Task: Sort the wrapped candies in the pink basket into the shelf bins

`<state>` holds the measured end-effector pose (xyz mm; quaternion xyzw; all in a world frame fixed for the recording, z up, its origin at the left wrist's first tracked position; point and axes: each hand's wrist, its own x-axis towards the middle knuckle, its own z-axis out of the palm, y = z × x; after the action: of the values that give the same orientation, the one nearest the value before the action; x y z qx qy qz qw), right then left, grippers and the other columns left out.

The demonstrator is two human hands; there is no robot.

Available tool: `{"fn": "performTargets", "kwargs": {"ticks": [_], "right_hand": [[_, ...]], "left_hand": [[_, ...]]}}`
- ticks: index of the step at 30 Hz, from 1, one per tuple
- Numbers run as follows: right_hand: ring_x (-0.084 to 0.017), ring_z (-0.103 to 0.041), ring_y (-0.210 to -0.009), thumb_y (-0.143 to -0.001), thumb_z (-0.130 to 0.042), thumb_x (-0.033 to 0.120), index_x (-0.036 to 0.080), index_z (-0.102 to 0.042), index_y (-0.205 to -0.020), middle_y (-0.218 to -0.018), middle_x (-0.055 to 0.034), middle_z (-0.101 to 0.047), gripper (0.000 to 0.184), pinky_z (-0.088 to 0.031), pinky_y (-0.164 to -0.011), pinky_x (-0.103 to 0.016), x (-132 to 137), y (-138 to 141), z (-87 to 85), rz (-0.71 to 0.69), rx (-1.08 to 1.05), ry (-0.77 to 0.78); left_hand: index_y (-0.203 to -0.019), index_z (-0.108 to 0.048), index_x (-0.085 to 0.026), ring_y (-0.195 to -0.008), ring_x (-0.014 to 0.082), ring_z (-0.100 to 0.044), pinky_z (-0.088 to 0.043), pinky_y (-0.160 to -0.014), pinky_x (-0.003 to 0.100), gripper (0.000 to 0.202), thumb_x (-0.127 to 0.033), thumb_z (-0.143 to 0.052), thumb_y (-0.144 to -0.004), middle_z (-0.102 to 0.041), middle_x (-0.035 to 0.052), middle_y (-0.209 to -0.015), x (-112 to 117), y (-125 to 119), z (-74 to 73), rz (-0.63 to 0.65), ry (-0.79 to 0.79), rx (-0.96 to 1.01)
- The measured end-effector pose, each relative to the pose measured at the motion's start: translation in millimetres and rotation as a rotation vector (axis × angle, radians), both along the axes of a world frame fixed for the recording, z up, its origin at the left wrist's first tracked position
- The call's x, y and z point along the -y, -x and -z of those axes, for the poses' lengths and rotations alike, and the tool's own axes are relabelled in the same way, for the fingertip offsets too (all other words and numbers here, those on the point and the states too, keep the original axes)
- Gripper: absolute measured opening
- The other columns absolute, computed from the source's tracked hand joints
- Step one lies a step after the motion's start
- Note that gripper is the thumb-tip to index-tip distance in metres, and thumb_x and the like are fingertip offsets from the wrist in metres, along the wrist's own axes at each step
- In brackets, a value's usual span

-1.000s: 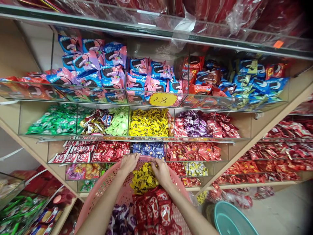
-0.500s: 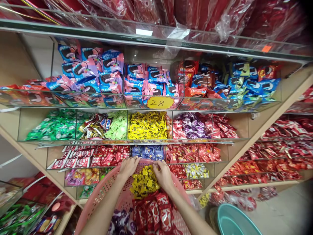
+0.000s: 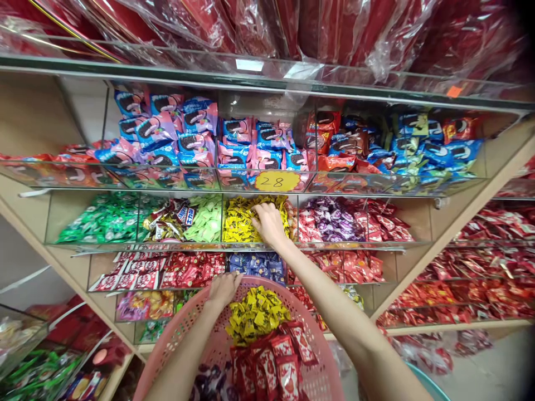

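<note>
My left hand [image 3: 222, 291] is closed over the far rim of a pink perforated plastic basket [image 3: 167, 345]. Inside it lie a heap of yellow-wrapped candies [image 3: 259, 313], several red and white packets [image 3: 267, 359] and dark purple candies [image 3: 215, 381]. My right hand [image 3: 270, 224] reaches up to the middle shelf, its bent fingers and thumb apart on the pile of yellow-wrapped candies [image 3: 239, 220] in a clear compartment. The fingertips touch the pile, and the palm is hidden.
Green-wrapped candies [image 3: 106, 220] and purple candies [image 3: 334, 217] fill neighbouring compartments. Above, cookie packets [image 3: 154, 131] stand behind a glass lip with a yellow price tag [image 3: 277, 181]. Blue-wrapped candies [image 3: 257, 266] lie on the shelf below. A teal tub [image 3: 428, 384] stands on the floor at right.
My right hand has moved from the basket's far side up to the yellow candies on the shelf. My left hand stays at the rim. The view has shifted slightly.
</note>
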<state>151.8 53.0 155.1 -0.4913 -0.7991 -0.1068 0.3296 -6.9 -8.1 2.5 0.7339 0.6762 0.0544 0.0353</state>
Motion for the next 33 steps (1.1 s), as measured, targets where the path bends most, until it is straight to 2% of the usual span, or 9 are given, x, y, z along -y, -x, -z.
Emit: {"fn": "performTargets", "kwargs": {"ticks": [5,12,15,18,20,22,28,30,33], "right_hand": [[-0.027,-0.043,-0.103,-0.086,-0.047,0.022,0.022,-0.058,-0.111,-0.11,-0.011,-0.056,0.028,-0.035,-0.081,-0.037,-18.1,5.9,3.9,0.026,0.181,0.061],[-0.023,-0.05,-0.091,-0.087,-0.04,0.017,0.017,-0.062,-0.097,-0.096,-0.0102,-0.06,0.024,-0.037,-0.079,-0.032,-20.4,-6.4,2.0,0.026,0.011,0.016],[-0.02,-0.051,-0.089,-0.088,-0.039,0.019,0.016,-0.06,-0.097,-0.093,-0.0087,-0.061,0.023,-0.038,-0.081,-0.031,-3.6,-13.9,-4.1,-0.075,-0.209,-0.103],[-0.017,-0.052,-0.089,-0.089,-0.041,0.023,0.017,-0.06,-0.094,-0.093,-0.0062,-0.061,0.021,-0.039,-0.083,-0.03,32.6,-18.6,-2.5,-0.263,-0.4,-0.168],[-0.016,-0.053,-0.087,-0.088,-0.044,0.024,0.018,-0.061,-0.09,-0.089,-0.0047,-0.061,0.019,-0.04,-0.081,-0.028,59.4,-20.5,9.7,-0.371,-0.436,-0.098],[-0.015,-0.054,-0.082,-0.087,-0.046,0.023,0.019,-0.062,-0.086,-0.085,-0.0036,-0.061,0.017,-0.041,-0.076,-0.027,80.4,-22.7,32.7,-0.427,-0.415,0.041],[-0.012,-0.049,-0.058,-0.08,-0.051,0.018,0.017,-0.063,-0.076,-0.064,0.0007,-0.058,0.013,-0.036,-0.057,-0.021,92.7,-35.8,119.6,-0.346,-0.307,0.521],[-0.011,-0.048,-0.056,-0.079,-0.05,0.019,0.017,-0.062,-0.076,-0.064,0.0014,-0.058,0.013,-0.035,-0.056,-0.021,90.3,-39.5,135.2,-0.331,-0.289,0.589],[-0.011,-0.049,-0.057,-0.08,-0.048,0.02,0.017,-0.062,-0.076,-0.065,0.0014,-0.059,0.014,-0.034,-0.056,-0.02,88.7,-40.8,144.8,-0.336,-0.242,0.625]], "left_hand": [[-0.097,-0.062,-0.02,-0.09,0.0229,-0.063,-0.043,-0.077,0.031,0.052,-0.049,-0.019,-0.091,-0.069,0.0095,-0.094,0.0,0.4,2.1,-0.003,-0.016,0.005],[-0.1,-0.062,-0.019,-0.09,0.022,-0.063,-0.042,-0.079,0.03,0.053,-0.049,-0.019,-0.09,-0.068,0.0103,-0.095,0.0,-0.6,1.6,-0.013,0.005,0.014],[-0.099,-0.062,-0.019,-0.091,0.0221,-0.062,-0.042,-0.079,0.03,0.053,-0.049,-0.019,-0.09,-0.068,0.0108,-0.096,-0.4,-1.0,2.0,-0.017,0.009,0.008],[-0.097,-0.062,-0.019,-0.09,0.0213,-0.062,-0.041,-0.08,0.03,0.054,-0.049,-0.018,-0.09,-0.068,0.0101,-0.097,-1.6,-1.3,4.5,-0.003,0.01,0.01],[-0.1,-0.062,-0.02,-0.092,0.0218,-0.062,-0.041,-0.08,0.031,0.054,-0.05,-0.017,-0.09,-0.067,0.0104,-0.099,-2.6,-1.3,6.4,-0.01,0.002,0.012],[-0.102,-0.061,-0.021,-0.092,0.0227,-0.062,-0.042,-0.079,0.032,0.055,-0.051,-0.017,-0.09,-0.068,0.0102,-0.099,-3.2,-1.3,7.7,-0.015,0.008,0.009],[-0.102,-0.061,-0.021,-0.092,0.0219,-0.062,-0.041,-0.081,0.032,0.054,-0.051,-0.018,-0.09,-0.068,0.0097,-0.099,-1.4,-1.8,5.8,-0.015,0.001,0.02],[-0.101,-0.062,-0.022,-0.092,0.0216,-0.062,-0.04,-0.083,0.032,0.054,-0.051,-0.018,-0.09,-0.068,0.0091,-0.098,-0.2,-2.4,4.3,-0.015,-0.008,0.019],[-0.098,-0.062,-0.022,-0.091,0.0222,-0.062,-0.041,-0.082,0.032,0.054,-0.051,-0.018,-0.09,-0.069,0.0091,-0.094,0.8,-3.2,2.5,-0.023,-0.009,0.015]]}}
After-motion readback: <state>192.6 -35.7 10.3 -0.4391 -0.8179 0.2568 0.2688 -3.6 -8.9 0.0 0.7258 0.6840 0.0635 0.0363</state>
